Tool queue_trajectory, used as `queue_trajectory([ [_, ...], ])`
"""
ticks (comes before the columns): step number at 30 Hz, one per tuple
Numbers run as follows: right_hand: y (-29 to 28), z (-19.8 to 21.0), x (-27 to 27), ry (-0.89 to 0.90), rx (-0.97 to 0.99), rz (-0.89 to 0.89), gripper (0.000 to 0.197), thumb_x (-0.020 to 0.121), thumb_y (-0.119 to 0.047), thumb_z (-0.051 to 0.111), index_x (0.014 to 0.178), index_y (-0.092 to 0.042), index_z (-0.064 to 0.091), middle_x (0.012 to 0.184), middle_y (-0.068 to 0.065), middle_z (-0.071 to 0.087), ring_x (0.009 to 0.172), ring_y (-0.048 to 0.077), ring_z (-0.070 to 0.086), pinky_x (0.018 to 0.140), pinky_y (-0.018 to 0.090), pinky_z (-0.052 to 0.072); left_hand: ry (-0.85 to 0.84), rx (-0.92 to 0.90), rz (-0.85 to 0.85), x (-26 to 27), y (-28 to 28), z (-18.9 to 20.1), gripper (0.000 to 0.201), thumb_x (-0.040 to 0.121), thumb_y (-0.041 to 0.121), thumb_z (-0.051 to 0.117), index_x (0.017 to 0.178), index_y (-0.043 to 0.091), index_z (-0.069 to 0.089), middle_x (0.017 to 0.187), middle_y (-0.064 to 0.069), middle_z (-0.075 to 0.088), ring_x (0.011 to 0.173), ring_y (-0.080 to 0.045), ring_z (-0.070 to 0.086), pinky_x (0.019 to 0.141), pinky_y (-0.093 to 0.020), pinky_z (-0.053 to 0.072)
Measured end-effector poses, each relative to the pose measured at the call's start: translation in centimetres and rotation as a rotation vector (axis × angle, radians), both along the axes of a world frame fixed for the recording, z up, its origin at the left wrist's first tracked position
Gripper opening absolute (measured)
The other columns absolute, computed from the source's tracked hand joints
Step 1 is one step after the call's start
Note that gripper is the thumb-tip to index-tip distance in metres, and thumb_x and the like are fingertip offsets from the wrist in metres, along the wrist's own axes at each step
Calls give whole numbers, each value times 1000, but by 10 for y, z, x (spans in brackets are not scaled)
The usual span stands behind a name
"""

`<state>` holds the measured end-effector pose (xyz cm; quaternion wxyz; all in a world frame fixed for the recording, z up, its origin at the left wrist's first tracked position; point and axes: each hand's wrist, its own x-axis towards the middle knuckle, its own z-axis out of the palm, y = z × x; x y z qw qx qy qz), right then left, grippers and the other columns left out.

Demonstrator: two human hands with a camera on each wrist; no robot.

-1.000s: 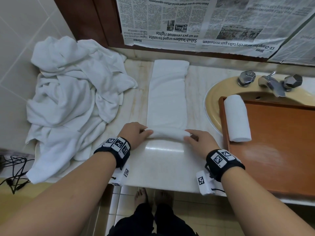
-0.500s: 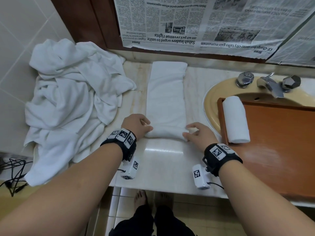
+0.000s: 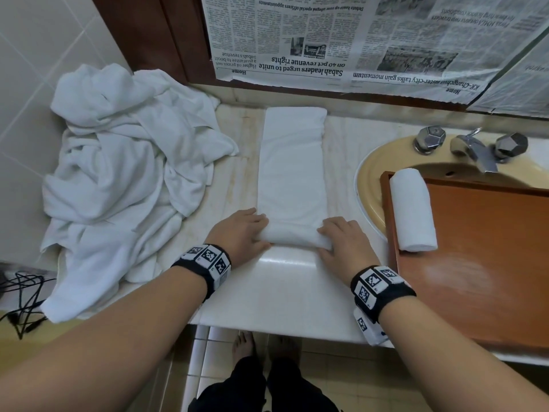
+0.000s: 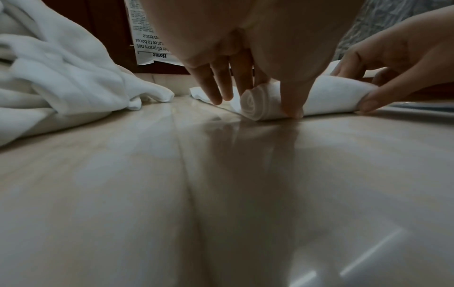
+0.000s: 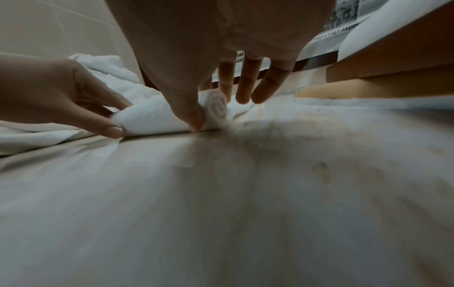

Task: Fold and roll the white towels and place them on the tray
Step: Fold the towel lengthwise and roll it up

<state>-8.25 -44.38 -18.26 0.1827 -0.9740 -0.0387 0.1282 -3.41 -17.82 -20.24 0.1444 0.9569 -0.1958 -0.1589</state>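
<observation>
Towel (image 3: pixel 292 171) lies folded on the counter (image 3: pixel 261 295), its near end rolled between both hands: left hand (image 3: pixel 237 233) and right hand (image 3: pixel 346 243) pinch the roll's ends, thumbs under, fingers (image 4: pixel 216 85) seemingly draped over. Newspaper (image 3: pixel 326 40) beyond reads "Sabah leaders urged to unite".

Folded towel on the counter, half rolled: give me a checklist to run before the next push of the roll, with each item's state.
1. Left hand grips the roll's left end: ok.
2. Right hand grips the right end: ok.
3. Spiral tight at both ends: ok.
4. Folded towel ahead lies flat: ok.
5. Tray has room beside the rolled towel: ok.
6. Towel pile is apart from the strip: ok.
</observation>
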Motion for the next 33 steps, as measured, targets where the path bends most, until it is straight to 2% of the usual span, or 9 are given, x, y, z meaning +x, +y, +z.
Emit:
queue_trajectory([
  [4,2,14,0,132,43,-87,46,98,-30,60,142,-27,49,129,2,54,120,27,50,104,37,38,3,-39,-12,4,9,-1,49,96,57,58,138,31,57,128,11,62,125,-18,51,96,-35,48],
  [10,-6,22,-3,145,73,-82,40,102,-39,58,141,-32,55,94,-26,35,124,22,44,106,36,33,-19,-64,35,2,21,-9,61,94,70,45,142,35,57,133,16,63,130,-14,45,105,-36,44],
  [12,-9,17,0,153,100,-95,36,102,-40,57,138,-34,58,94,-31,36,124,21,44,107,38,32,-13,-73,17,5,20,-9,70,89,75,33,139,34,61,130,16,64,129,-15,43,106,-39,43],
  [15,-14,0,5,132,119,-82,33,101,-43,56,133,-38,62,117,-16,56,120,19,43,105,41,37,9,-74,46,10,17,-6,52,95,67,46,133,37,65,126,14,61,125,-16,41,105,-37,37],
  [20,-14,-8,15,187,269,-165,36,102,-36,57,137,-37,63,104,-6,51,108,19,50,98,36,42,102,-73,165,18,9,-6,44,97,63,52,119,32,72,113,9,52,110,-18,41,100,-39,39],
  [23,-11,-2,18,237,343,-238,34,101,-32,61,134,-32,66,95,-14,58,101,18,58,88,29,41,179,-135,275,24,5,-4,49,90,71,55,84,26,74,89,3,60,93,-23,55,74,-33,43],
  [26,-14,-5,21,249,469,-403,24,94,-34,71,117,-27,76,95,-12,71,97,15,66,80,27,46,241,-172,411,29,3,1,54,81,76,62,71,24,73,65,3,59,73,-21,61,57,-28,37],
  [29,-17,-7,26,283,489,-482,17,90,-38,75,84,-22,78,80,-3,74,80,15,65,69,25,47,326,-154,525,41,1,6,62,76,76,70,55,18,62,64,2,58,68,-19,59,61,-29,44],
  [33,-16,-2,32,336,534,-581,32,88,-38,78,79,-7,77,84,12,76,70,18,60,65,26,45,351,59,501,56,-4,7,85,66,95,55,71,11,70,83,-6,74,76,-20,68,79,-34,58],
])
